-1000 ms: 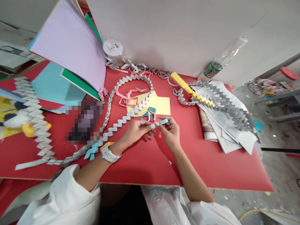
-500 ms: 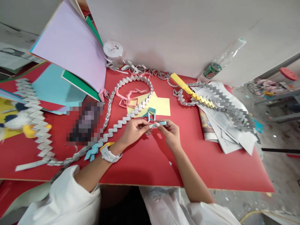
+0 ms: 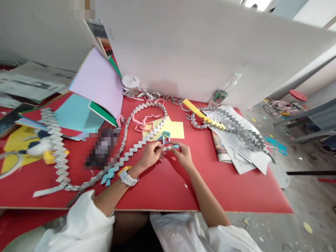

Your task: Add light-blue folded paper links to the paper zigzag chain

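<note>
My left hand (image 3: pixel 151 154) and my right hand (image 3: pixel 185 157) are close together above the red table, pinching a small folded light-blue paper strip (image 3: pixel 175 146) between thumbs and fingertips. The fingers cover much of the strip; its blue end shows at the right hand. Just beyond the fingertips are several blue folded paper links (image 3: pixel 165 135), in front of yellow paper sheets (image 3: pixel 177 130). A zigzag chain of folded grey-white paper (image 3: pixel 135 150) curves past my left hand, with a light-blue section (image 3: pixel 108 176) near the wrist. Pink folded links (image 3: pixel 141 125) lie inside the chain's loop.
On the red table (image 3: pixel 210 189), a clear bottle (image 3: pixel 223 91) and a lidded tub (image 3: pixel 132 84) stand by the wall. Grey chain and papers (image 3: pixel 240 159) lie at right. Coloured card sheets (image 3: pixel 98 78) lean at left, near a blurred dark object (image 3: pixel 103 148).
The view has tilted upward, showing more wall and floor. Both hands keep hold of the paper strip, and their fingers have shifted slightly along it.
</note>
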`<state>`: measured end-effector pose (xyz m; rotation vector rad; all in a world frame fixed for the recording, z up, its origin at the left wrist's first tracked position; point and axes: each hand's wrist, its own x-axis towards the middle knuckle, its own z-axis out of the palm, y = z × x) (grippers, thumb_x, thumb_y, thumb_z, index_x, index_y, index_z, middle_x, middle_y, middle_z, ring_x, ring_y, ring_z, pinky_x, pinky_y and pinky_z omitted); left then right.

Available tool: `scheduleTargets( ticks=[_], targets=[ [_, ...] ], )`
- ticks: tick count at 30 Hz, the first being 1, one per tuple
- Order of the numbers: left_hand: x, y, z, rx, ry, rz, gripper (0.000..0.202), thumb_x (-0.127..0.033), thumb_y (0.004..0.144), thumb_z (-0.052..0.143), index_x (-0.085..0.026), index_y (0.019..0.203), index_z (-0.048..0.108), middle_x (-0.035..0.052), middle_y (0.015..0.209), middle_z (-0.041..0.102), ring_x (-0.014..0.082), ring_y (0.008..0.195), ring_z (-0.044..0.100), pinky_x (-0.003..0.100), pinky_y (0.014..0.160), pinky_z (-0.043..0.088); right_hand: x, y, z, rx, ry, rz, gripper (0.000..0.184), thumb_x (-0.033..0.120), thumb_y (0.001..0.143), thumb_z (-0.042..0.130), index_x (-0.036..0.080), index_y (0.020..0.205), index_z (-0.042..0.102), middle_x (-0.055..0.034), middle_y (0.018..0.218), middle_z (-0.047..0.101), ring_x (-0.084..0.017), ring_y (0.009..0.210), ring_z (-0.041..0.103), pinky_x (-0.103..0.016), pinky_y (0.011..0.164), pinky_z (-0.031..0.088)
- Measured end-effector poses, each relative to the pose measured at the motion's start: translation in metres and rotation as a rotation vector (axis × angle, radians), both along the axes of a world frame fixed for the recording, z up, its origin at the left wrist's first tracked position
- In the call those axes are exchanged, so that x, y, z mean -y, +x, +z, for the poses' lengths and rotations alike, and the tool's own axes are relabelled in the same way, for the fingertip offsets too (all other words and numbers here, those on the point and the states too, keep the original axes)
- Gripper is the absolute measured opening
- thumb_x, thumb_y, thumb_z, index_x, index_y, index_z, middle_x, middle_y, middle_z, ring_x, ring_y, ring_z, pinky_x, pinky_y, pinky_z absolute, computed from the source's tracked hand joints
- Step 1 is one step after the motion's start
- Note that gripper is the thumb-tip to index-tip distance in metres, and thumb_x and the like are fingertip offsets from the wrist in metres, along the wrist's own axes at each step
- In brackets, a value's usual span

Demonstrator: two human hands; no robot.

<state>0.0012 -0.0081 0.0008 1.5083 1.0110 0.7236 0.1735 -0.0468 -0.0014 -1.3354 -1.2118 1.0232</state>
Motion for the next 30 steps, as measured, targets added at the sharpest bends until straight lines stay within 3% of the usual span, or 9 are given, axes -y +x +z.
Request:
scheduleTargets(
  ticks=[6, 9, 12, 15, 17, 20, 24, 27, 30],
  targets=[
    [-0.003, 0.003, 0.005, -0.002, 0.08, 0.042, 0.026, -0.043, 0.082, 0.059, -0.018, 0.072, 0.057, 0.0005, 0.059, 0.061, 0.0156, 0.05, 0.06, 0.025, 0.047, 0.047, -0.005, 0.003, 0.0, 0.149, 0.062, 0.043, 0.037, 0.051, 0.085, 0.056, 0.019, 0.089, 0.076, -0.0078, 0.088, 0.075, -0.023, 0.084, 0.068, -0.041, 0.081, 0.054],
    [-0.006, 0.002, 0.004, 0.011, 0.092, 0.047, 0.032, -0.048, 0.081, 0.059, -0.018, 0.071, 0.061, 0.0017, 0.058, 0.062, 0.016, 0.049, 0.059, 0.026, 0.049, 0.046, -0.009, 0.021, 0.007, 0.294, 0.093, -0.039, 0.04, 0.052, 0.084, 0.057, 0.022, 0.104, 0.072, -0.0094, 0.108, 0.072, -0.025, 0.104, 0.064, -0.042, 0.093, 0.048],
    [-0.01, -0.001, 0.004, 0.018, 0.089, 0.087, 0.04, -0.056, 0.082, 0.056, -0.017, 0.078, 0.064, 0.0015, 0.056, 0.061, 0.0155, 0.046, 0.055, 0.027, 0.047, 0.044, -0.025, 0.066, 0.024, 0.447, 0.112, -0.286, 0.069, 0.055, 0.08, 0.059, 0.016, 0.136, 0.049, -0.0176, 0.147, 0.042, -0.033, 0.138, 0.032, -0.054, 0.111, 0.026],
    [-0.014, -0.005, 0.004, 0.026, 0.092, 0.137, 0.053, -0.062, 0.085, 0.047, -0.014, 0.099, 0.063, -0.002, 0.049, 0.055, 0.0151, 0.042, 0.051, 0.026, 0.045, 0.041, -0.046, 0.116, 0.04, 0.592, 0.066, -0.438, 0.082, 0.046, 0.071, 0.071, 0.012, 0.14, 0.042, -0.0201, 0.156, 0.025, -0.037, 0.147, 0.0, -0.061, 0.113, 0.0],
    [-0.017, -0.007, 0.005, 0.033, 0.106, 0.147, 0.056, -0.063, 0.085, 0.046, -0.013, 0.106, 0.062, -0.003, 0.049, 0.053, 0.0142, 0.042, 0.05, 0.025, 0.045, 0.039, -0.057, 0.136, 0.041, 0.8, -0.11, -0.466, 0.059, 0.04, 0.076, 0.067, 0.019, 0.13, 0.054, -0.0162, 0.145, 0.045, -0.036, 0.145, 0.014, -0.061, 0.112, 0.002],
    [-0.022, -0.011, 0.006, 0.039, 0.123, 0.158, 0.056, -0.062, 0.084, 0.047, -0.012, 0.104, 0.064, -0.003, 0.051, 0.052, 0.0129, 0.042, 0.048, 0.024, 0.045, 0.038, -0.064, 0.141, 0.032, 0.806, -0.112, -0.535, 0.025, 0.021, 0.081, 0.06, 0.019, 0.104, 0.068, -0.015, 0.121, 0.063, -0.034, 0.132, 0.038, -0.061, 0.111, 0.009],
    [-0.029, -0.016, 0.006, 0.042, 0.121, 0.192, 0.054, -0.059, 0.085, 0.047, -0.011, 0.102, 0.066, -0.0012, 0.055, 0.053, 0.0128, 0.046, 0.048, 0.024, 0.047, 0.04, -0.064, 0.15, 0.031, 0.715, -0.01, -0.73, 0.016, 0.018, 0.087, 0.054, 0.015, 0.094, 0.068, -0.0124, 0.101, 0.068, -0.028, 0.111, 0.055, -0.059, 0.105, 0.029],
    [-0.031, -0.018, 0.005, 0.036, 0.115, 0.211, 0.05, -0.054, 0.086, 0.048, -0.01, 0.103, 0.065, -0.001, 0.058, 0.052, 0.0125, 0.05, 0.049, 0.023, 0.049, 0.04, -0.056, 0.182, 0.056, 0.59, 0.173, -0.93, 0.029, 0.035, 0.091, 0.058, 0.015, 0.112, 0.06, -0.0076, 0.115, 0.062, -0.021, 0.104, 0.06, -0.044, 0.091, 0.05],
    [-0.03, -0.016, 0.003, 0.026, 0.116, 0.205, 0.046, -0.052, 0.085, 0.05, -0.011, 0.101, 0.066, -0.0008, 0.058, 0.053, 0.0133, 0.052, 0.05, 0.024, 0.051, 0.041, -0.038, 0.217, 0.093, 0.428, 0.397, -1.171, 0.027, 0.032, 0.097, 0.044, 0.015, 0.113, 0.059, -0.0105, 0.113, 0.061, -0.023, 0.108, 0.059, -0.045, 0.093, 0.047]
  ],
)
